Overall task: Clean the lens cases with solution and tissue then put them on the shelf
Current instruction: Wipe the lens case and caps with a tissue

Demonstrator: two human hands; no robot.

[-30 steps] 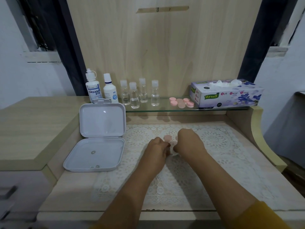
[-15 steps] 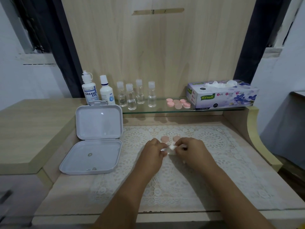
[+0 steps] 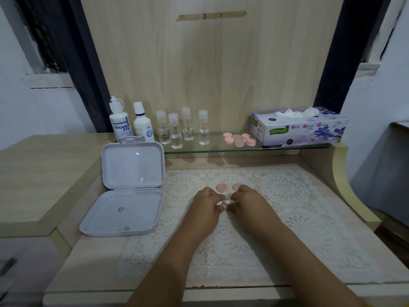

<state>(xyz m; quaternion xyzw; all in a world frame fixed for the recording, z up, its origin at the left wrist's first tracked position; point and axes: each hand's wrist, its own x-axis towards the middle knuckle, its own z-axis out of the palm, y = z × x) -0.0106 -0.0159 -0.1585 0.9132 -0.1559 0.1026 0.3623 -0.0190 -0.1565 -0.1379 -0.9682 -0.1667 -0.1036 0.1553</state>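
Note:
My left hand (image 3: 207, 203) and my right hand (image 3: 247, 201) meet over the lace mat (image 3: 287, 218), and both pinch a small white wad of tissue (image 3: 227, 202) between their fingertips. Whether a lens case sits inside the wad cannot be told. Two pink round lens case pieces (image 3: 221, 187) lie flat on the mat just beyond my fingers. Several more pink pieces (image 3: 240, 139) sit on the glass shelf (image 3: 212, 149). A "Dream Eye" solution bottle (image 3: 120, 124) and a second white bottle (image 3: 143, 126) stand at the shelf's left end.
A Mysoft tissue box (image 3: 298, 128) stands at the shelf's right end, and several small clear bottles (image 3: 183, 129) stand mid-shelf. An open white plastic box (image 3: 130, 196) lies at the left of the mat. A raised wooden ledge (image 3: 37, 173) flanks the left, a curved side panel (image 3: 340, 178) the right.
My right hand has drawn back toward me, uncovering the second pink piece on the mat. Both hands stay together on the tissue wad.

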